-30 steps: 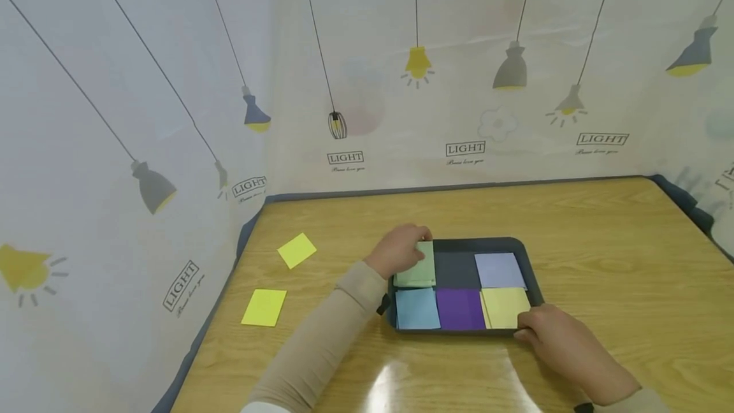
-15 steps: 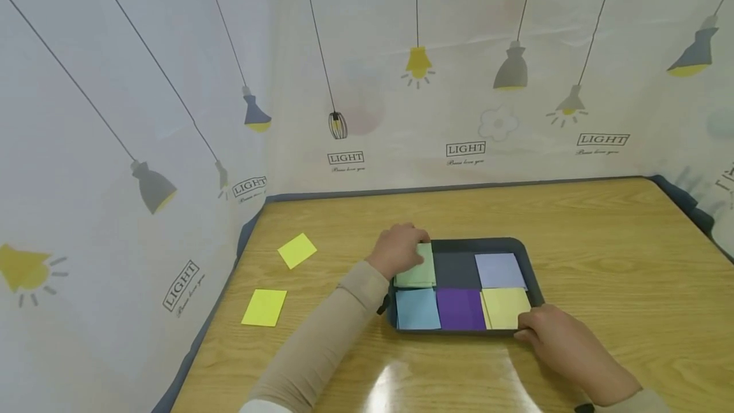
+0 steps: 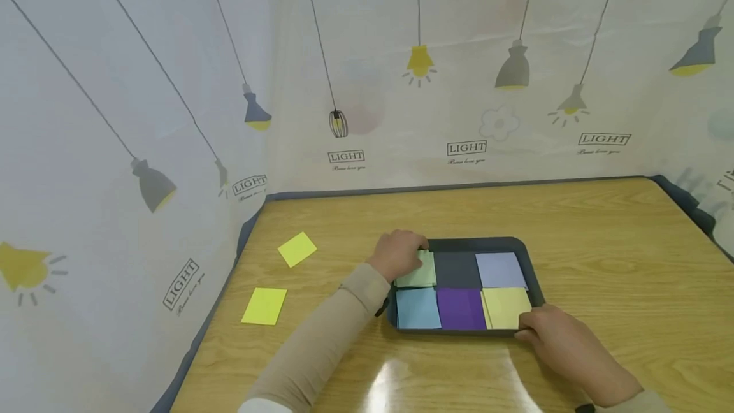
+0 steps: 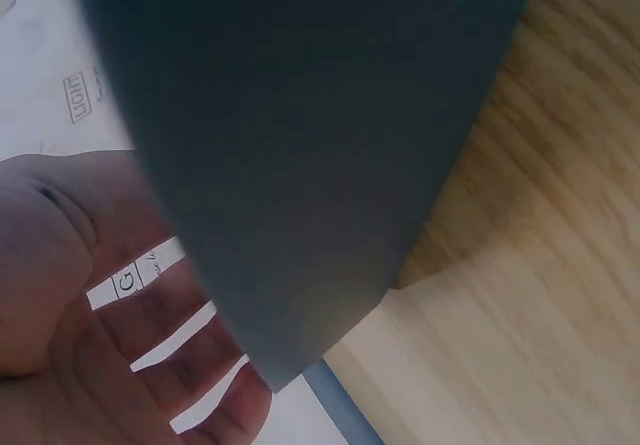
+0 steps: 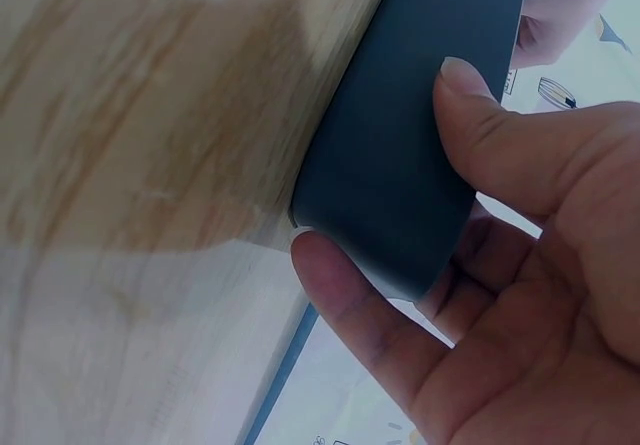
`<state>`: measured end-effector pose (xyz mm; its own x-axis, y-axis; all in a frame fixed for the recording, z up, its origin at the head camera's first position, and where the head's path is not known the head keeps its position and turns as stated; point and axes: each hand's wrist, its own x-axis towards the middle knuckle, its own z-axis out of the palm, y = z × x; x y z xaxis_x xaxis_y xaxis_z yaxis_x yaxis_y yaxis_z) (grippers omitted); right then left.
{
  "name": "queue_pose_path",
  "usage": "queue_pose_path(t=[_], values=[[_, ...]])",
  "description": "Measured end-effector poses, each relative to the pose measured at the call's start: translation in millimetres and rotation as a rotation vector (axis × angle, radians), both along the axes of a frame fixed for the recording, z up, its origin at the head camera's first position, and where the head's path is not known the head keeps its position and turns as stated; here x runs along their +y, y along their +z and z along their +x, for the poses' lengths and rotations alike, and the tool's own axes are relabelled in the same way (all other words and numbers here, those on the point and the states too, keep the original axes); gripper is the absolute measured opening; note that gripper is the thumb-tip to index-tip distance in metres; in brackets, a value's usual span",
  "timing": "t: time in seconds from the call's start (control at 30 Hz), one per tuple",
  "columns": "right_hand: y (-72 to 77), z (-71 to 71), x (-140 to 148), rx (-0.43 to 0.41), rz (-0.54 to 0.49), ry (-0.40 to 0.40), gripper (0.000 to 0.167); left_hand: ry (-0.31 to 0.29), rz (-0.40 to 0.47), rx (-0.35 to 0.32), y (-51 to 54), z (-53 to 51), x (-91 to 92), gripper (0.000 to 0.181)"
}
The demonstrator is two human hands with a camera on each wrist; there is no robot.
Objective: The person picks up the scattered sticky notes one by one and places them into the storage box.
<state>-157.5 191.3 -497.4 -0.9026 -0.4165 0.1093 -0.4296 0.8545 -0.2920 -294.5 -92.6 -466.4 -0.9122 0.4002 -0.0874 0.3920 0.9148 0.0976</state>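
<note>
A dark tray (image 3: 470, 245) sits on the table in the head view, holding square sticky notes in two rows. My left hand (image 3: 398, 255) is at its far left corner, thumb and fingers at the far edge of the light green sticky notes (image 3: 425, 274); the exact contact is hidden behind the tray wall in the left wrist view. My right hand (image 3: 568, 346) grips the near right corner, thumb against the outer wall. Lavender (image 3: 501, 271), blue (image 3: 417, 309), purple (image 3: 460, 309) and pale yellow notes (image 3: 507, 308) lie inside. Dark tray floor shows between green and lavender.
Two bright yellow sticky notes, a farther one (image 3: 297, 249) and a nearer one (image 3: 264, 306), lie on the wooden table (image 3: 619, 260) left of the tray. Behind the table hangs a white wall covering (image 3: 390, 126) printed with lamps.
The far edge of the green sticky notes has come down towards the tray floor, and my left hand has shifted slightly nearer with it. My right hand keeps its hold on the tray.
</note>
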Motion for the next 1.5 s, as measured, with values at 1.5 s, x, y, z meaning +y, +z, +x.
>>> queue_pose_path(t=[1.5], values=[[-2.2,-1.8,-0.3,0.019,0.005,0.019,0.032,0.243,0.289,0.148,1.2,23.2,-87.0,0.012]])
